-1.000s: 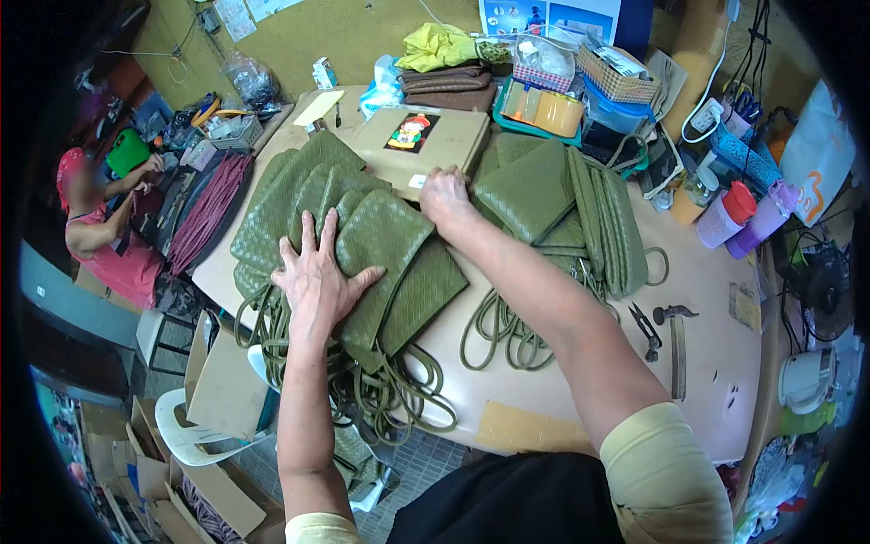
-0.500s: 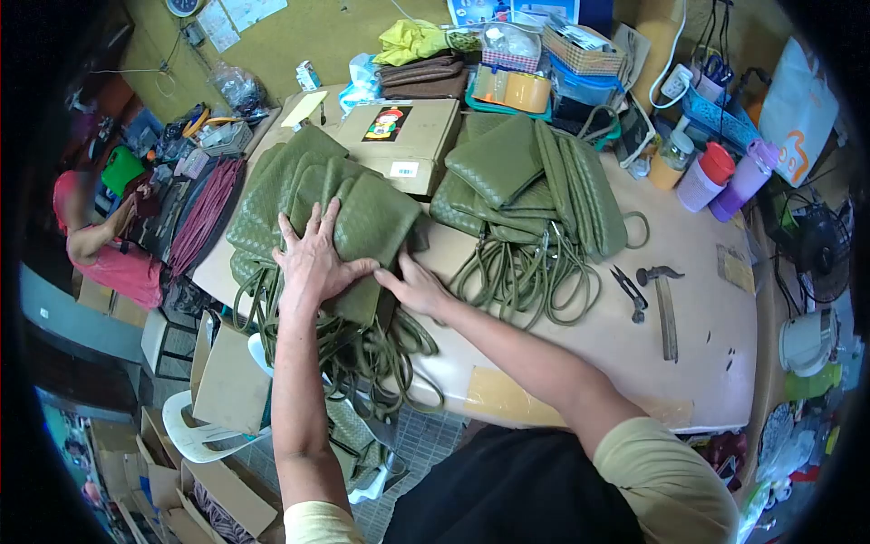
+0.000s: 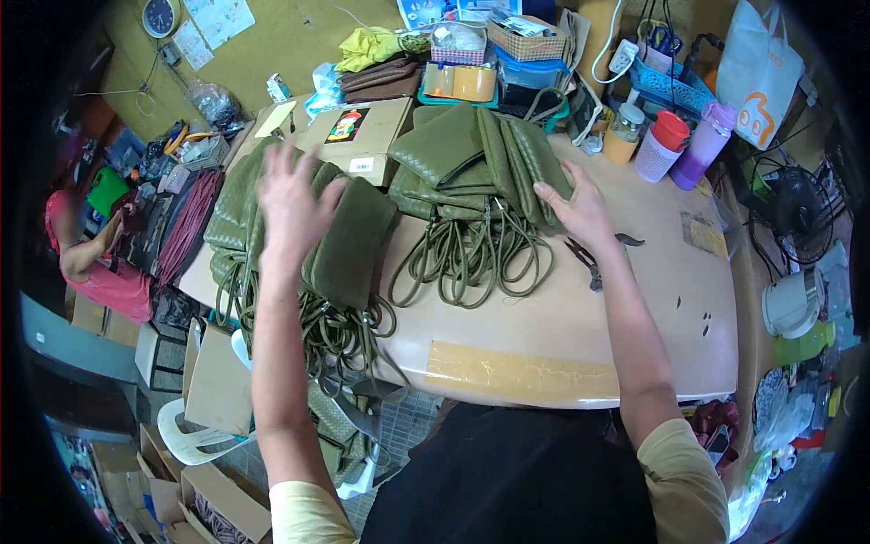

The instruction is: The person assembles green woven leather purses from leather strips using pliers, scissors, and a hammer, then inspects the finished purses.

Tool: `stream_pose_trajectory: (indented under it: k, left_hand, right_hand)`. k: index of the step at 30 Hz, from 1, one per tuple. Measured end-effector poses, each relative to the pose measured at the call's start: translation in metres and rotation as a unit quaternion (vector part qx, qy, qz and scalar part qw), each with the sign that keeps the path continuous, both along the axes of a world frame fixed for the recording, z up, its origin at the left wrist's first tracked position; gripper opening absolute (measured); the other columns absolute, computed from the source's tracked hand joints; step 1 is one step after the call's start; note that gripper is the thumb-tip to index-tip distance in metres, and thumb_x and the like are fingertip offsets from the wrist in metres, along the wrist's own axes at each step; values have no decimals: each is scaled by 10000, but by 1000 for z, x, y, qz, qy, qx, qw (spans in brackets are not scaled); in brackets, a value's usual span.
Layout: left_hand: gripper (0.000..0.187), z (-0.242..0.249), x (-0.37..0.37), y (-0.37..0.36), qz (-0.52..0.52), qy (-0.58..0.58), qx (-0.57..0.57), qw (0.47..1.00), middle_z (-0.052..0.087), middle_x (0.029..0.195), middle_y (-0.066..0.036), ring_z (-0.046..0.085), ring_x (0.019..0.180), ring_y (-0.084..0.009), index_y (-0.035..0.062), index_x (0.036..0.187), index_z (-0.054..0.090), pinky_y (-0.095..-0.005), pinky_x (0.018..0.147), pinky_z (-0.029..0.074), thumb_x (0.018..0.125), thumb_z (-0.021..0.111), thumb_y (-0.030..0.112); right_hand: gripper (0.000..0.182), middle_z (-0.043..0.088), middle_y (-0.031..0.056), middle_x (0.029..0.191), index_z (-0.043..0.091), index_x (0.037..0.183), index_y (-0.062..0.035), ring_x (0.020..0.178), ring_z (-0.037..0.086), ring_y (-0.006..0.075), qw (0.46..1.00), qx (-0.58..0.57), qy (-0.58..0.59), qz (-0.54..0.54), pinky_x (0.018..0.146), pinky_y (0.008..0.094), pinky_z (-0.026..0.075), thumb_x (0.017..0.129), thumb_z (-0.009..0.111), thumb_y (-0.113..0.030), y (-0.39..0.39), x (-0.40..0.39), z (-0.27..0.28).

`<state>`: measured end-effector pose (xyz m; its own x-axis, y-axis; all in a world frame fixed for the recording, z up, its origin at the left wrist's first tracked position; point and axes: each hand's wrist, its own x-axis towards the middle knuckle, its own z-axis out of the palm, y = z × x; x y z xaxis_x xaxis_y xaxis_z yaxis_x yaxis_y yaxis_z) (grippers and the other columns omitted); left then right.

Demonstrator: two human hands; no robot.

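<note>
Two piles of green woven-texture bags with long cord straps lie on the table. My left hand (image 3: 294, 204), slightly blurred, is raised over the left pile of bags (image 3: 349, 249), fingers apart and holding nothing. My right hand (image 3: 580, 204) is open at the right edge of the right pile of bags (image 3: 453, 150), its thumb close to the folded side. Looped straps (image 3: 476, 263) hang out in front of the right pile, and more straps (image 3: 340, 335) droop over the table's front edge below the left one.
Pincers (image 3: 585, 263) and a hammer's head (image 3: 628, 239) lie near my right forearm, which hides the handle. Behind the piles stand a cardboard box (image 3: 381, 127), baskets and bottles. A person (image 3: 113, 272) works at the far left. Cartons (image 3: 217, 494) fill the floor below.
My hands have come off the left pile and spread apart, the right one crossing to the right pile. The view has shifted, and the top bag on the left now shows a flat front panel.
</note>
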<state>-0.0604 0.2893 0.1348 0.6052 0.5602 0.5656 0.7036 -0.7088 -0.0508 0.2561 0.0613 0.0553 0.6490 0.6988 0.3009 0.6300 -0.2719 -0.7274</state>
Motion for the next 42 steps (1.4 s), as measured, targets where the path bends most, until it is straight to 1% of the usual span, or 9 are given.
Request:
stream_pose_trajectory:
  k: [4, 10, 14, 18, 21, 27, 35, 37, 42]
  left_hand:
    - [851, -32, 92, -12, -135, 32, -87, 986, 277, 1480, -235, 370, 1317, -423, 198, 1449, 322, -515, 1064, 354, 698, 704, 80]
    - [769, -60, 128, -8, -151, 3, -198, 969, 468, 1212, -235, 469, 1184, -421, 172, 1385, 473, -439, 1004, 424, 655, 622, -19]
    - [802, -38, 122, -40, -112, 137, -233, 956, 466, 1264, -256, 431, 1243, -414, 137, 1447, 378, -445, 1064, 358, 696, 659, 167]
    - [931, -43, 126, 6, -196, -200, -557, 782, 287, 1506, -223, 265, 1407, -300, 15, 1472, 268, -406, 1122, 255, 850, 495, 670]
    - [938, -66, 134, 36, -83, -118, -579, 803, 305, 1501, -211, 268, 1405, -298, 29, 1472, 279, -386, 1122, 255, 849, 460, 706]
    - [1304, -92, 146, 60, 5, -105, -663, 741, 190, 1546, -202, 164, 1428, -367, 92, 1493, 247, -582, 1121, 129, 544, 450, 962]
    - [1294, -109, 151, 62, 50, -122, -693, 709, 277, 1522, -182, 243, 1402, -353, 113, 1485, 289, -608, 1093, 161, 523, 474, 959]
    - [1206, -110, 152, 50, -21, -149, -750, 644, 369, 1483, -153, 329, 1366, -302, 106, 1460, 349, -547, 1092, 227, 583, 493, 921]
    - [1037, -128, 186, 4, -183, -227, -720, 630, 465, 1413, -144, 456, 1272, -263, 62, 1446, 366, -431, 1065, 333, 743, 473, 816]
  right_hand:
    - [1182, 274, 319, 1467, 91, 1513, -157, 1300, 401, 440, 978, -188, -70, 56, 1074, 430, 356, 645, 807, -517, 20, -31, -21]
    - [812, 397, 299, 1403, 295, 1467, -121, 1274, 441, 416, 988, -117, -62, 82, 1049, 408, 383, 821, 673, -436, 7, 3, -35]
    - [474, 605, 265, 1141, 518, 1299, -59, 1098, 575, 383, 999, -28, -2, 35, 950, 444, 449, 900, 566, -309, 11, 30, 9]
    - [311, 660, 253, 935, 598, 1146, -18, 907, 650, 381, 992, -69, -98, -31, 834, 479, 501, 897, 513, -184, 30, -25, 64]
    - [689, 462, 264, 1325, 283, 1462, -95, 1197, 502, 414, 943, -251, -197, 98, 998, 533, 391, 881, 574, -326, 64, -63, 33]
    - [1234, 155, 257, 1533, 80, 1524, -172, 1429, 167, 380, 989, 0, 16, 147, 1142, 518, 182, 612, 776, -626, 22, 11, -8]
    - [1136, 124, 334, 1510, 150, 1518, -293, 1438, 107, 397, 979, -5, 142, 145, 1143, 458, 203, 628, 745, -673, 20, 16, -66]
    - [1106, 131, 335, 1509, 175, 1515, -290, 1438, 113, 394, 978, -12, 142, 149, 1142, 450, 208, 640, 752, -644, 17, 20, -61]
    - [1007, 138, 307, 1523, 216, 1507, -305, 1436, 148, 386, 983, -51, 138, 107, 1141, 444, 209, 687, 731, -580, -13, 45, -43]
